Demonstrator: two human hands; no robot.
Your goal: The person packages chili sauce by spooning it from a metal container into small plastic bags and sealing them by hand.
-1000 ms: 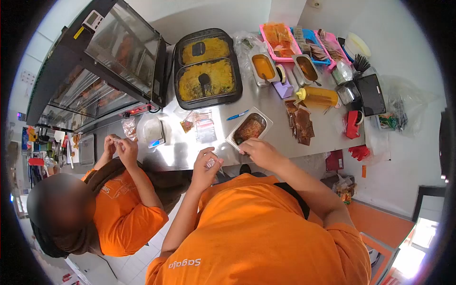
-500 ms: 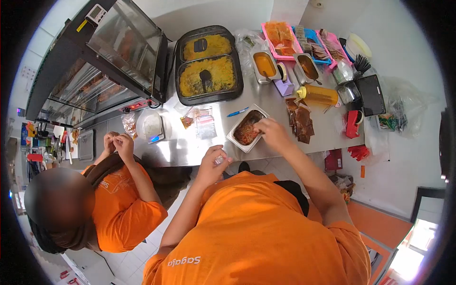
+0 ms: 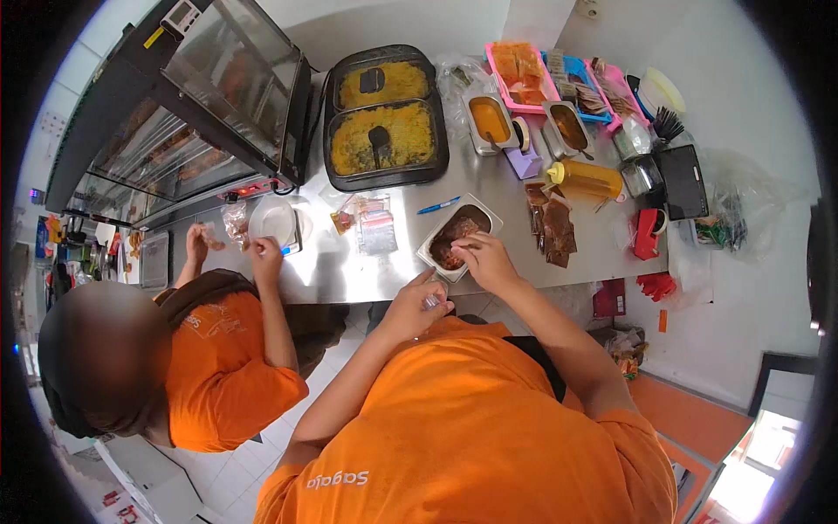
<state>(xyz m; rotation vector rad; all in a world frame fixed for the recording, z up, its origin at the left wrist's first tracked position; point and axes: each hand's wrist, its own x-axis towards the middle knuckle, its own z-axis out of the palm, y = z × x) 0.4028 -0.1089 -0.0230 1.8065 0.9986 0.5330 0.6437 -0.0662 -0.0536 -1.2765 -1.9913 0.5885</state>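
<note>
In the head view, the metal food container [image 3: 486, 210] stands on the tabletop [image 3: 340, 266], close to its near edge. Inside it is a reddish-brown chopped mixture [image 3: 452, 236], which looks moist, with darker parts near the walls. The right hand [image 3: 486, 262] reaches over the near side of the container, its fingers bent down at the mixture; I cannot tell whether they pinch some of it. The left hand [image 3: 417, 307], just below the container in the view, is curled around a small clear plastic piece [image 3: 432, 302], perhaps a bag; its shape is hard to make out.

A blue pen [image 3: 438, 205] lies just to the left of the container, and brown packets [image 3: 552, 225] lie to its right. The right hand covers part of the mixture, so its full amount is hidden.
</note>
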